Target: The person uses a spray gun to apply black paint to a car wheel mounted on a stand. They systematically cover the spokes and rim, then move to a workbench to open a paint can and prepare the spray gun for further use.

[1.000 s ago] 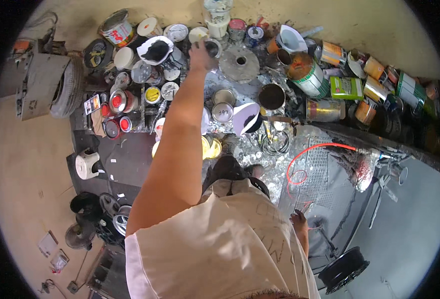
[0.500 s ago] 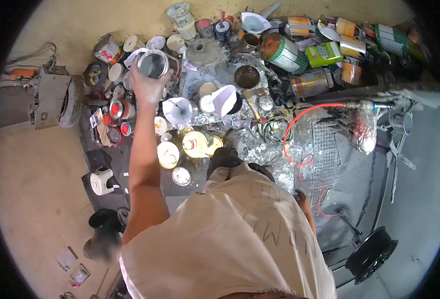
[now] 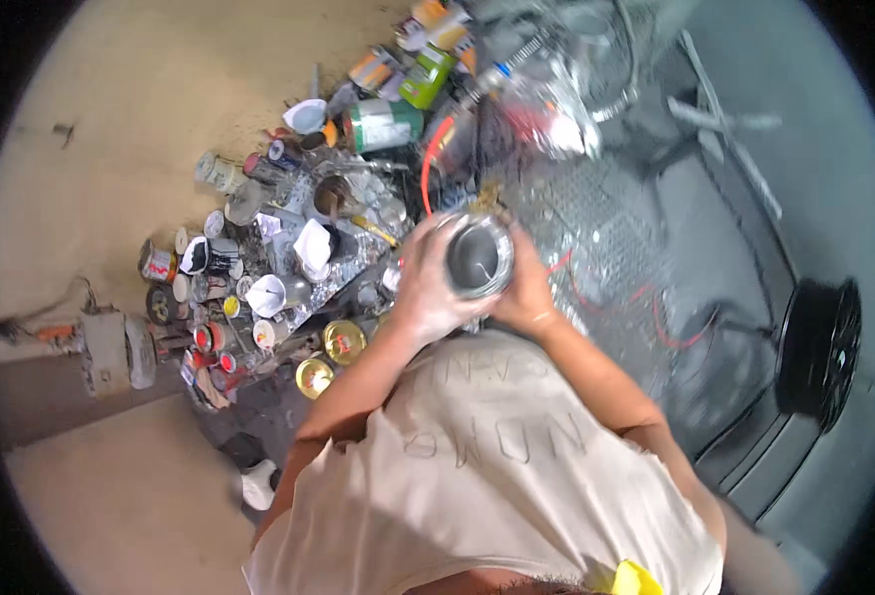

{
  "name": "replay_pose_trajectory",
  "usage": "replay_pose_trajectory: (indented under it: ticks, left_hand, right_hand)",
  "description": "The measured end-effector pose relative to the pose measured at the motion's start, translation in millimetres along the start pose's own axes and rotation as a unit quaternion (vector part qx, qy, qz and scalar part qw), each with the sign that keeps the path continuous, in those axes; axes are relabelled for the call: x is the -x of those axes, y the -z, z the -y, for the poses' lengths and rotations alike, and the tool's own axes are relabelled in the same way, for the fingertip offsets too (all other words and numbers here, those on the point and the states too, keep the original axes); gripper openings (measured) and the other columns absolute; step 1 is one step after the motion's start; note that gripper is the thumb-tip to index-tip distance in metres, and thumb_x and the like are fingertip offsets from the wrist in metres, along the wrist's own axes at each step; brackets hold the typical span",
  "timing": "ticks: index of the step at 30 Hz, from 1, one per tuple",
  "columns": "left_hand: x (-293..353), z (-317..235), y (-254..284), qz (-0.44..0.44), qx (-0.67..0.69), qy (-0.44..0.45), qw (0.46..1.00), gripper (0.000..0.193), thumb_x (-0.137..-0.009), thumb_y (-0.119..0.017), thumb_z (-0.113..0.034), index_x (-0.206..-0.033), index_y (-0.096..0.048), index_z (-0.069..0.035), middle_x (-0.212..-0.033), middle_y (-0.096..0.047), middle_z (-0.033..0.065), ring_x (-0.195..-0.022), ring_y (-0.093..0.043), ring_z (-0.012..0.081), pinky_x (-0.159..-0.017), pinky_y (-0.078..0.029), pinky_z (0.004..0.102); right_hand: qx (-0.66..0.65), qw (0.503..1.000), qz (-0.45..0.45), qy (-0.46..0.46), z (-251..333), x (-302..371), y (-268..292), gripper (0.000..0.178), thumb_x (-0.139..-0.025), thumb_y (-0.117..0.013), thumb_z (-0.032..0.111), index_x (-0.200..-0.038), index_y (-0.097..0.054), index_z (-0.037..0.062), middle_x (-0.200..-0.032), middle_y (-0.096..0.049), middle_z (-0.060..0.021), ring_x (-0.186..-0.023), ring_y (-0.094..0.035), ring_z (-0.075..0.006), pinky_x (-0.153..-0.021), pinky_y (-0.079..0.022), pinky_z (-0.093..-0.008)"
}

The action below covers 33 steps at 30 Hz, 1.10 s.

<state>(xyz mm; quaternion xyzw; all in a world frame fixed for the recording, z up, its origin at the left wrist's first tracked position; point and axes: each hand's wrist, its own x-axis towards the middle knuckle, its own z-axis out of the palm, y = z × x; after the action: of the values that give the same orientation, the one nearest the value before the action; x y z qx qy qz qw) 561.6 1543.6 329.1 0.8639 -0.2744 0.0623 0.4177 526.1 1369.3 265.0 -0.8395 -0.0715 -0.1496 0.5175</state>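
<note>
In front of my chest is an open round paint can [image 3: 477,260] with a silvery rim and a grey inside. My left hand [image 3: 426,286] wraps the can's left side, with its palm against the wall. From the right, my right hand [image 3: 527,282] grips the opposite side. The can's mouth faces up towards me, and its lower part is hidden by the hands. Beyond the left hand, a white paper cone [image 3: 312,244] stands on the cluttered bench, beside a brown-stained open pot [image 3: 332,192].
A red hose [image 3: 432,164] runs behind my hands near a foil-wrapped item [image 3: 561,129]. Two yellow-topped cans [image 3: 344,341] sit left of my left forearm. A green-banded can [image 3: 386,126] lies on its side at the back. A black wheel rim [image 3: 822,353] stands at far right.
The can has come from over the bench's left side to my chest. My right hand has risen from beside my body onto it. The view has swung to the right.
</note>
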Motion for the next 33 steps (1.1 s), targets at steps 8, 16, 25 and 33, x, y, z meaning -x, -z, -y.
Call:
replay_pose_trajectory:
  ticks: [8,16,25,33]
  left_hand:
    - [-19,-71,-64,0.186,0.085,-0.1,0.974,0.136,-0.05,-0.1,-0.035,-0.157,-0.019,-0.007,-0.157,-0.036,0.0178,-0.139,-0.045,0.035,-0.112,-0.04,0.0479]
    - [2,-92,-105,0.394,0.063,-0.128,0.908,0.13,-0.055,-0.097,-0.034,-0.156,-0.021,-0.004,-0.155,-0.037,0.022,-0.142,-0.04,0.0364,-0.118,-0.033,0.044]
    - [110,-68,-107,0.421,0.148,-0.128,0.886,0.112,-0.071,-0.088,-0.04,-0.154,-0.024,0.0,-0.153,-0.035,0.0277,-0.144,-0.035,0.0409,-0.119,-0.03,0.0441]
    - [298,111,-53,0.36,0.181,0.182,0.897,0.04,-0.086,-0.076,-0.025,-0.118,-0.067,-0.003,-0.103,-0.072,0.0155,-0.096,-0.07,0.0318,-0.089,-0.054,0.0426]
  right_hand:
    - [0.048,0.972,-0.205,-0.103,-10,77,121,0.101,-0.054,-0.094,0.031,-0.137,-0.046,0.0015,-0.128,-0.061,-0.0166,-0.121,-0.059,-0.0301,-0.106,-0.044,-0.0417]
    - [0.081,0.9,-0.353,-0.243,13,210,148,0.091,-0.057,-0.09,0.026,-0.135,-0.049,0.003,-0.127,-0.06,-0.0181,-0.12,-0.058,-0.0329,-0.102,-0.047,-0.0424]
    - [0.077,0.866,-0.393,-0.298,28,288,100,0.094,-0.054,-0.094,0.014,-0.134,-0.048,0.0003,-0.132,-0.057,-0.0134,-0.12,-0.057,-0.0271,-0.107,-0.043,-0.0415]
    - [0.079,0.946,-0.173,-0.263,14,324,28,0.1,-0.053,-0.092,0.009,-0.14,-0.044,-0.0033,-0.136,-0.052,-0.0174,-0.126,-0.052,-0.0298,-0.112,-0.036,-0.0388]
